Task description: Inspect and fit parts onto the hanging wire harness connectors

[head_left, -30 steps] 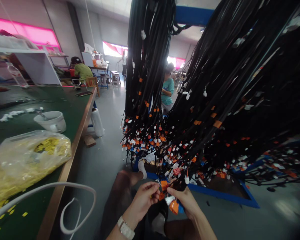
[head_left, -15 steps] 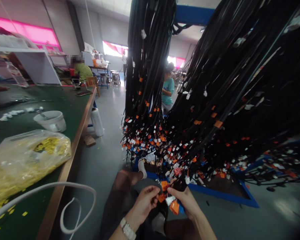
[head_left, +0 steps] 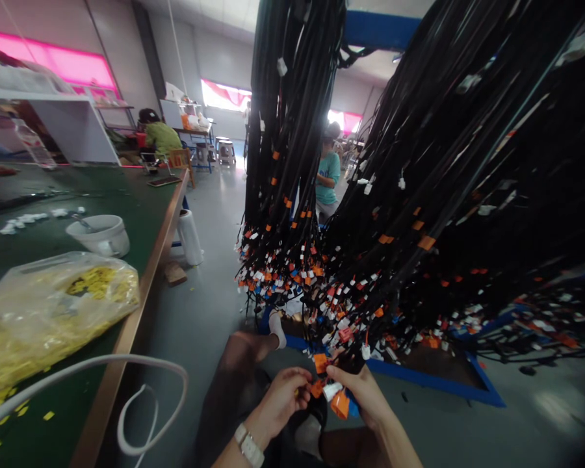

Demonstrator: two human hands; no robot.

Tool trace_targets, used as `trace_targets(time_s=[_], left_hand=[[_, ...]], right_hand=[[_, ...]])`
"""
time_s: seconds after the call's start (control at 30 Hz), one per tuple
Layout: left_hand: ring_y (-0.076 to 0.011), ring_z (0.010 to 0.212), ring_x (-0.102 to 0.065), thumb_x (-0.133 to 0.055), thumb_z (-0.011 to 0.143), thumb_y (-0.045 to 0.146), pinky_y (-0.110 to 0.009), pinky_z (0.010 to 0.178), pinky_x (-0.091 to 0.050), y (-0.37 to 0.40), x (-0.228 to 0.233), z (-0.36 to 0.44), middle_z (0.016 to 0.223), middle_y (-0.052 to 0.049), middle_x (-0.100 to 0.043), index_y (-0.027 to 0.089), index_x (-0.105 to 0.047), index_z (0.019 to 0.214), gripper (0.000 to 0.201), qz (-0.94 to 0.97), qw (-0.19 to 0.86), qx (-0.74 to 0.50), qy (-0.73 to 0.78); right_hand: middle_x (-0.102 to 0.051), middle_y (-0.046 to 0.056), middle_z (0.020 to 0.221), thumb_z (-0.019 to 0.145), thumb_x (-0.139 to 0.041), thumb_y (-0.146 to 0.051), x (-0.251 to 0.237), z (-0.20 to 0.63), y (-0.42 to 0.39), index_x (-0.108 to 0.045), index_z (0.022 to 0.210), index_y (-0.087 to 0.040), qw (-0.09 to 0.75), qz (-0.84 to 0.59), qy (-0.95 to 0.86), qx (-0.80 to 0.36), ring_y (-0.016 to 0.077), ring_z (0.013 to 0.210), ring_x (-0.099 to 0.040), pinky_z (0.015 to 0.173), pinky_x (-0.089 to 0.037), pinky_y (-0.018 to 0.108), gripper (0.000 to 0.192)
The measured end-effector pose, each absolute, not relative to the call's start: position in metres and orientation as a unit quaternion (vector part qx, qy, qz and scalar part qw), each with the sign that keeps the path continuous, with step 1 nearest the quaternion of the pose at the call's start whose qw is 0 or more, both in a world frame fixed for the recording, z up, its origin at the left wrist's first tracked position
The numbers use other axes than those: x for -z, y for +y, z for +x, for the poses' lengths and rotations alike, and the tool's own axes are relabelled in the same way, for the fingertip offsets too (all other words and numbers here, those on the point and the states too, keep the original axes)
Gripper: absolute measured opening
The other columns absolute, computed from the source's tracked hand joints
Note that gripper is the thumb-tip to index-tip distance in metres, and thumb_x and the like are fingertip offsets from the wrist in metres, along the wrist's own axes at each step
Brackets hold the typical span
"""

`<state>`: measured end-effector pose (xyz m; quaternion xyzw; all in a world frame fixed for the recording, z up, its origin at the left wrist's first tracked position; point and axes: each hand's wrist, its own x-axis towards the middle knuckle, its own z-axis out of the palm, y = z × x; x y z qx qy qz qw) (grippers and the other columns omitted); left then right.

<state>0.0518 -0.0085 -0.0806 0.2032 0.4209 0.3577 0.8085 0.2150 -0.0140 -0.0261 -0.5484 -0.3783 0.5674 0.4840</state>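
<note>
My left hand (head_left: 283,402), with a watch on its wrist, is closed in a pinch on a small yellow piece (head_left: 297,392), mostly hidden by the fingers. It is close to the orange-tagged wire ends. My right hand (head_left: 365,395) is closed around the end of a wire harness (head_left: 327,376), thumb on top. An orange tag (head_left: 340,404), a white connector (head_left: 331,390) and a blue part stick out below that thumb. Thick bundles of black cables (head_left: 292,130) hang in front of me, with many small white, orange, red and blue ends at the bottom.
To my left, a green-topped table (head_left: 151,201) carries a clear bag of yellow pieces (head_left: 92,283), a white cup (head_left: 100,235) and white connectors. A white hose (head_left: 141,361) loops over its edge. A blue frame (head_left: 468,387) stands under the cables. Two people sit farther back.
My left fingers have shifted slightly and turned, so a bit of yellow shows between them. My right hand keeps its hold on the harness end, almost unmoved.
</note>
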Motion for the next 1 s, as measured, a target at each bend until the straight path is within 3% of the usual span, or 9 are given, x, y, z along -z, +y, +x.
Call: trace_targets(time_s=[0.2,0.37,0.63,1.0], left_hand=[[-0.0080,0.046,-0.048,-0.074,0.058,0.038,-0.020,0.046,-0.031,-0.0092,0.0843,0.0534,0.056,0.000,-0.056,0.012,-0.058,0.070,0.033,0.218,0.813,-0.339,0.421],[-0.0056,0.046,-0.043,-0.070,0.066,0.053,-0.020,0.046,-0.028,-0.0109,0.0834,0.0498,0.058,0.000,-0.053,0.010,-0.060,0.072,0.044,0.266,0.821,-0.316,0.395],[-0.0039,0.044,-0.035,-0.074,0.059,0.053,-0.020,0.046,-0.019,-0.0119,0.0780,0.0473,0.054,0.006,-0.044,0.013,-0.055,0.072,0.045,0.297,0.804,-0.292,0.424],[-0.0034,0.040,-0.034,-0.076,0.056,0.052,-0.020,0.044,-0.013,-0.0073,0.0824,0.0480,0.049,0.006,-0.045,0.016,-0.047,0.063,0.046,0.239,0.816,-0.315,0.421]], right_hand=[[-0.062,0.000,0.076,0.062,-0.079,-0.031,0.0285,0.2170,-0.0139,-0.063,0.081,-0.018,0.479,-0.551,-0.388,-0.563,0.0169,0.073,-0.056,0.068,-0.044,0.029,0.028],[-0.063,0.000,0.077,0.060,-0.080,-0.031,0.0276,0.2175,-0.0144,-0.063,0.082,-0.018,0.485,-0.552,-0.374,-0.566,0.0165,0.073,-0.055,0.069,-0.044,0.028,0.030],[-0.064,0.002,0.080,0.060,-0.080,-0.032,0.0261,0.2163,-0.0136,-0.065,0.083,-0.018,0.484,-0.564,-0.380,-0.550,0.0184,0.077,-0.056,0.073,-0.044,0.030,0.031],[-0.061,0.003,0.078,0.059,-0.079,-0.037,0.0219,0.2158,-0.0148,-0.065,0.080,-0.017,0.489,-0.563,-0.387,-0.543,0.0195,0.076,-0.054,0.071,-0.044,0.031,0.032]])
